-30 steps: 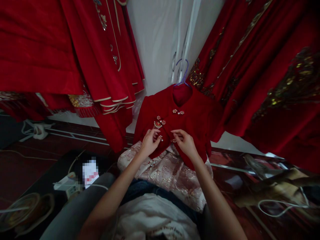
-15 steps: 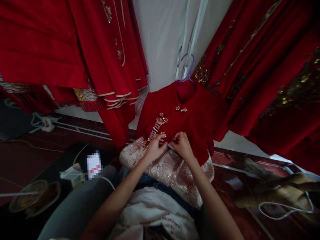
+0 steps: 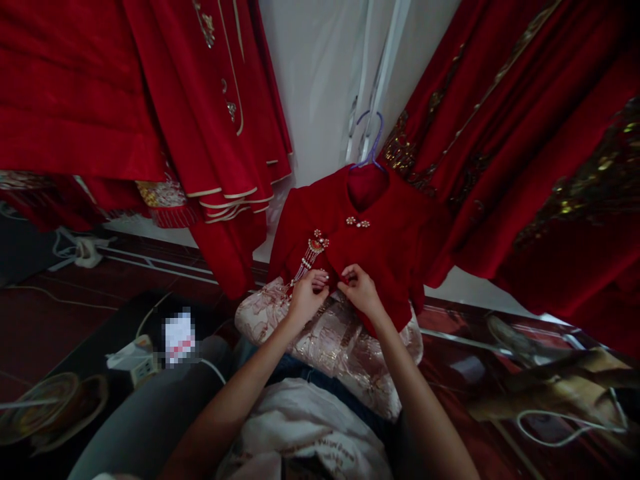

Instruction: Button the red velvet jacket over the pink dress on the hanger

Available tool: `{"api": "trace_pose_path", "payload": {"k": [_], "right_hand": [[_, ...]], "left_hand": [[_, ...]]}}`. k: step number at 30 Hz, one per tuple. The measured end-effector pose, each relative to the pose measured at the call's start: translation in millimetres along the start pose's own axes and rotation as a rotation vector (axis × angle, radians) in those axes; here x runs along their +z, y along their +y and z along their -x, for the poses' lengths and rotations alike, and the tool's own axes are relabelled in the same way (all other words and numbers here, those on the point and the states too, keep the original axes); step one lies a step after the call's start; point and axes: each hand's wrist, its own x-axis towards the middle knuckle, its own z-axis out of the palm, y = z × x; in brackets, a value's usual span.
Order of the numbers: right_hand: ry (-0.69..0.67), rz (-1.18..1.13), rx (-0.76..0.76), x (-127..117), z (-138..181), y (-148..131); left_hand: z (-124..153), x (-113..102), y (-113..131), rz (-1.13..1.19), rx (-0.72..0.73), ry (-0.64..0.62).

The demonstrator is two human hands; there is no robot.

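A red jacket hangs in front of me on a purple hanger. Beaded fastenings sit below its collar, and a beaded tassel ornament lies on its left side. My left hand is closed at the lower front of the jacket, its fingers curled on the cloth beside a small ornament. Close by on the right, my right hand is closed in a pinch at the jacket's front; anything between its fingertips is too small to make out. Pale pink brocade fabric lies beneath both hands, across my lap.
Red garments with gold trim hang on the left, and sequined red garments on the right. A power strip, a blurred-out lit screen and a round lidded container are at lower left. A white cable lies at right.
The view has shifted slightly, so most things sit a little further left. Both hands stay at the same part of the jacket, with only small finger movements.
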Motion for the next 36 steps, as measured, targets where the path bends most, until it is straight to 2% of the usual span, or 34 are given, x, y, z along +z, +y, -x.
{"api": "trace_pose_path", "payload": {"k": [5,8,12,18,23,32,36], "right_hand": [[-0.061,-0.296,0.119,2,-9,-8],[-0.032,-0.355,0.117,5,-16,-11],[0.033,-0.301,0.097,17,-25,-6],[-0.134,-0.227,0.03,26,-28,2],[-0.118,-0.219,0.009,23,-26,3],[-0.078,-0.018,-0.141,18,-24,-6],[-0.096,0.011,-0.152,16,-25,-6]], "left_hand": [[-9,-6,3,-0.032,0.054,0.039],[-16,-7,1,0.0,0.03,0.062],[-28,-9,-4,0.069,-0.021,0.052],[-39,-18,-10,0.31,-0.133,-0.018],[-32,-14,-14,0.434,-0.19,-0.013],[-34,-9,-14,0.381,-0.203,0.032],[-34,-9,-13,0.367,-0.167,0.023]]}}
